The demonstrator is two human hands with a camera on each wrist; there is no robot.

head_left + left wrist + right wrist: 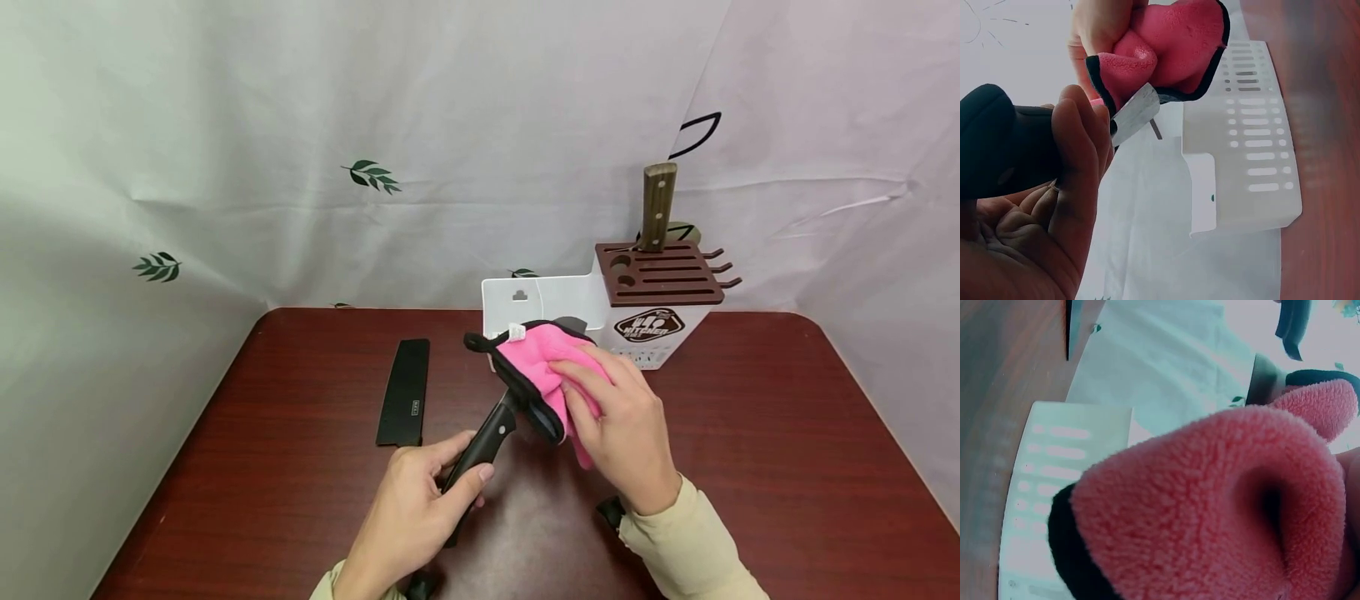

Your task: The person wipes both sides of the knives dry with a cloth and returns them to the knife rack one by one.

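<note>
My left hand (pixel 416 504) grips a kitchen knife by its black handle (pixel 483 442), which slants up toward the right. A pink cloth (pixel 551 362) with black edging is wrapped over most of the blade. Bare metal of the blade (pixel 1137 115) shows between handle and cloth in the left wrist view, and a grey end sticks out past the cloth in the head view. My right hand (pixel 626 421) pinches the folded cloth around the blade. In the right wrist view the pink cloth (pixel 1197 506) fills the foreground and hides most of the fingers.
A white knife block with a brown slotted top (pixel 663 287) stands at the back right, holding a wooden-handled knife (pixel 657 204). Its white side panel (pixel 573 296) extends left behind the cloth. A flat black blade guard (pixel 405 392) lies on the brown table (pixel 262 458), left of the hands.
</note>
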